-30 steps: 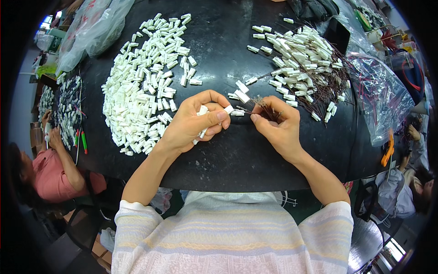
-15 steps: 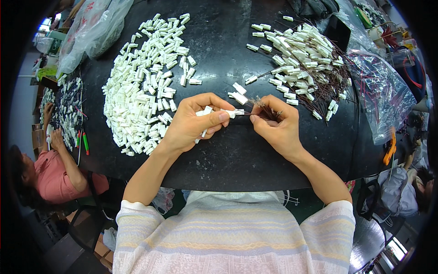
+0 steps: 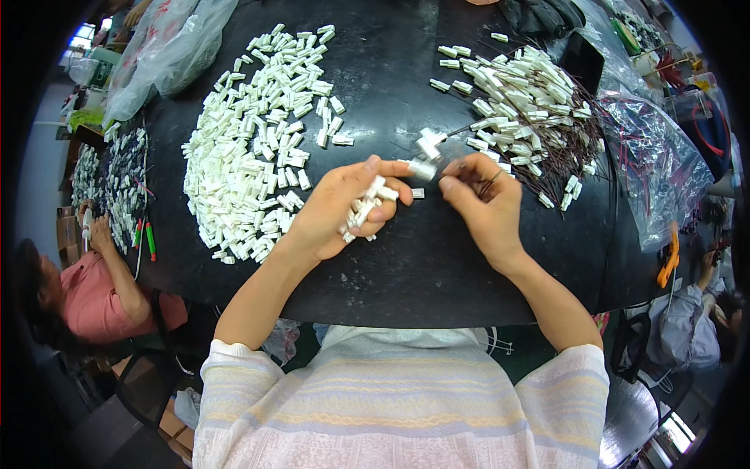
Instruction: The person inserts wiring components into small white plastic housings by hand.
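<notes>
Since the earlier frame both hands have lifted slightly toward the far side of the black table (image 3: 437, 266), and the white connector (image 3: 423, 167) now sits between them rather than low against the tabletop. Left hand (image 3: 336, 207) is curled, its palm holding a small clutch of white plastic housings (image 3: 361, 213), thumb and forefinger pinched on the left end of the connector. Right hand (image 3: 483, 199) is closed too, fingertips nipping the connector's right end together with thin dark wires (image 3: 449, 134) that trail away to the far right. The connector's long axis runs roughly left to right, tipped a little toward the far side at its right end; which end is the mating face cannot be told.

Far left of the hands lies a broad pile of loose housings (image 3: 258, 133); far right lies a heap of wired connectors (image 3: 523, 94), with a clear plastic bag (image 3: 652, 168) beside it. At the left edge another person in a pink top (image 3: 98, 293) works at a separate tray.
</notes>
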### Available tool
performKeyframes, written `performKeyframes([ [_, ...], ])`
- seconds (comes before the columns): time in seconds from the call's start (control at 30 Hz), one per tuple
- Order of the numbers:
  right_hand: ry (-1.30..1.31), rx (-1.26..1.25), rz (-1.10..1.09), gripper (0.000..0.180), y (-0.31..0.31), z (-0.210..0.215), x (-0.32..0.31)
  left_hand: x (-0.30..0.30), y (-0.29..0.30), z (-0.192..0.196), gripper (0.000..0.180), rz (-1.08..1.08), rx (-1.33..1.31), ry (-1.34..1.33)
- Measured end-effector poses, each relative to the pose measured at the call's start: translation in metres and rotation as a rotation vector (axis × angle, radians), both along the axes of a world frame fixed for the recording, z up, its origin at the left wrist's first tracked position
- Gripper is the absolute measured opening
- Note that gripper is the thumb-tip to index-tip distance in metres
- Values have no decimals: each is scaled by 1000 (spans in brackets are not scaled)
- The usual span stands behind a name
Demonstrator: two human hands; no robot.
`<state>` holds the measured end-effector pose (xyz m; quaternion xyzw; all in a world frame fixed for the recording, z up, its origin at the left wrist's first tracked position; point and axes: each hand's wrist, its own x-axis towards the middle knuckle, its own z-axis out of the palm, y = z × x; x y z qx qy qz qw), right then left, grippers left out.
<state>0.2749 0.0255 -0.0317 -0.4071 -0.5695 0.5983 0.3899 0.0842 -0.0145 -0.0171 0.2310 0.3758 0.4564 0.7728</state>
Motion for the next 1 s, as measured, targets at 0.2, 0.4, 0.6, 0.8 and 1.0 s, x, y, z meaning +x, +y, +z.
performKeyframes([
  [0.2, 34, -74, -124, 6, 6, 6, 11, -8, 3, 0, 39, -5, -57, -218],
  [0.4, -45, 25, -9, 6, 1, 2, 5, -6, -1, 2, 45, 0, -12, 8],
  [0.6, -23, 37, 55, 6, -2, 4, 4, -5, -2, 1, 28, 0, -36, 56],
  [0.8, -70, 90, 58, 7, -3, 5, 4, -5, -1, 0, 15, 18, -16, 63],
  [1.0, -121, 124, 53, 7, -3, 5, 4, -4, -2, 1, 12, -10, 7, 87],
])
